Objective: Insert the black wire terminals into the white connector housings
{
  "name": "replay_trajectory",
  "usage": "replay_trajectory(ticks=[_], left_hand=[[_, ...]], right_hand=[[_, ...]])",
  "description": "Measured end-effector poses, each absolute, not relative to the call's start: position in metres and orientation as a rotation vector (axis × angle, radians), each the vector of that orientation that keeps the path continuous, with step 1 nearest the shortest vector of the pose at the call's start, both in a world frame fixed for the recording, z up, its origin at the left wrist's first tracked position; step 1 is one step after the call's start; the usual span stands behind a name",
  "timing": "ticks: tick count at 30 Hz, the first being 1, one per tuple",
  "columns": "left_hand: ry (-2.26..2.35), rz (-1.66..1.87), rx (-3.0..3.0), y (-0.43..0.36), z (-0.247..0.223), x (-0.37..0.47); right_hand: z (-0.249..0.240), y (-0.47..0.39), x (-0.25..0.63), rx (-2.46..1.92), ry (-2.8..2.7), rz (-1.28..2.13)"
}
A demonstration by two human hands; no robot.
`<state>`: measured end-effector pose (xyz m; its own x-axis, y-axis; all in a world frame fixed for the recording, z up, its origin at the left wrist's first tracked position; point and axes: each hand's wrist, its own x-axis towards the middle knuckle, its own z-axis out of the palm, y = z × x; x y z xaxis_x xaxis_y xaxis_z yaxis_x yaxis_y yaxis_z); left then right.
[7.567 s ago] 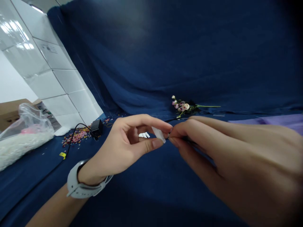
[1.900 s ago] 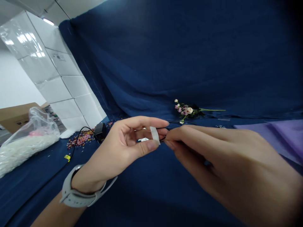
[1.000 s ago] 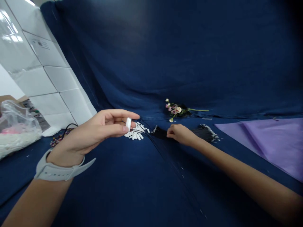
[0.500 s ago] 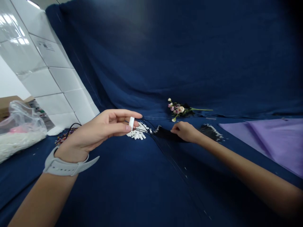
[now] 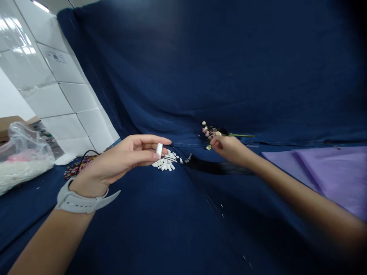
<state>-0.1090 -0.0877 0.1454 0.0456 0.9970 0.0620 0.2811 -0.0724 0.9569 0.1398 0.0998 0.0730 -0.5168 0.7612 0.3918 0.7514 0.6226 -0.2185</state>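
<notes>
Between the thumb and fingers of my left hand (image 5: 137, 151) is a small white ribbed piece (image 5: 159, 151). Thin black cords (image 5: 175, 147) trail from that hand to the right. My right hand (image 5: 225, 147) is pinched closed, raised just in front of the artificial flowers (image 5: 207, 131). A thin black cord appears to stretch from the left hand to its fingertips, though the fingers hide the end. A pile of small white pieces (image 5: 166, 164) lies behind the left fingertips. Below my right hand lies a bundle of black cords (image 5: 209, 166) with pale tips.
A clear plastic bag (image 5: 25, 160) with white contents sits at the far left, beside scattered multicoloured beads (image 5: 82, 166). Folded purple sheets (image 5: 329, 172) lie at the right. Dark blue cloth (image 5: 149, 214) covers the table and hangs behind; white boxes (image 5: 74, 95) are stacked at left.
My right hand has risen from the black cord bundle to the front of the flowers. The left hand stays almost in place with the white ribbed piece.
</notes>
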Motion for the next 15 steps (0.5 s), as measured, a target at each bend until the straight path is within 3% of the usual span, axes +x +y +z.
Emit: replay_trajectory(ticks=[7,15], left_hand=[[1.341,1.152,1.455,-0.085,0.144,-0.101],[1.206,1.254,1.591,-0.1,0.145,-0.093]], right_hand=[[0.146,0.026,0.152,-0.87,-2.241,-0.209],[0.139,-0.045,0.134,-0.348,-2.177,-0.526]])
